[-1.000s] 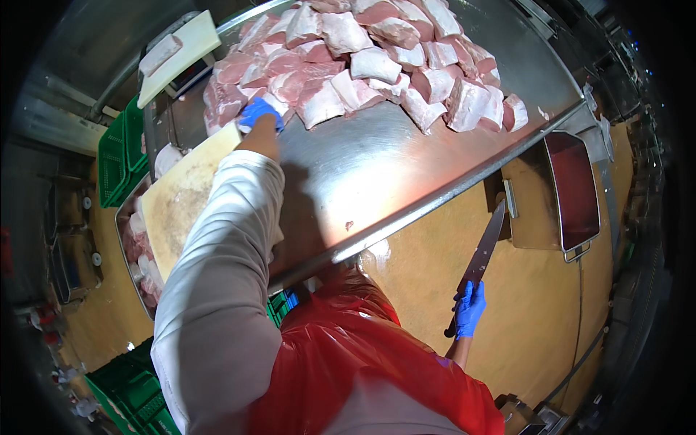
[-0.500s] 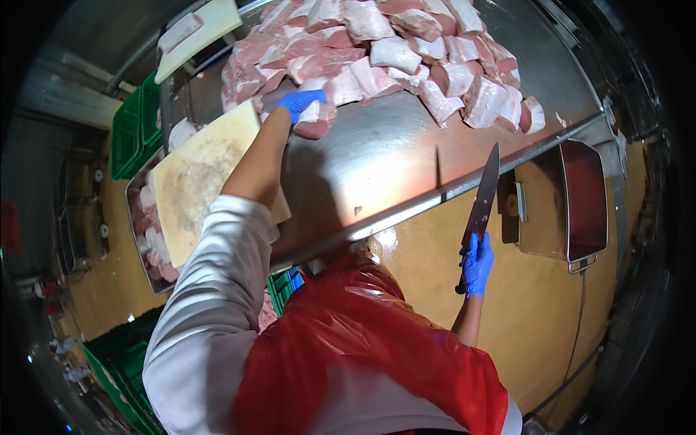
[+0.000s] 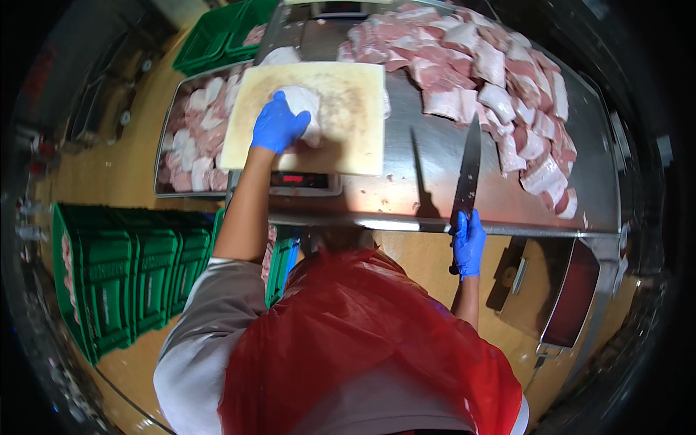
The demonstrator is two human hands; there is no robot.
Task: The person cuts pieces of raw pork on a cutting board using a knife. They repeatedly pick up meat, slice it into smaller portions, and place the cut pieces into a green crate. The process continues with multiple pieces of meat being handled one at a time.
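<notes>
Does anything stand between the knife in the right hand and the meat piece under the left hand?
Nothing visible. The left hand lies on the left part of the meat piece; the side toward the knife in the right hand is uncovered.

This is a meat-cutting room, a butchery or processing hall. Raw pink-and-white cuts (image 3: 500,105) are heaped on a broad steel bench (image 3: 399,159), and more fill a metal tub (image 3: 157,167) on its left. A cutting board (image 3: 348,130) lies over a digital scale (image 3: 319,190) (its red display glows just below the edge). Green plastic crates (image 3: 109,290) stand nearby, and the worker has a red plastic apron (image 3: 348,326), blue gloves (image 3: 470,246) and a long knife (image 3: 470,156).
</notes>
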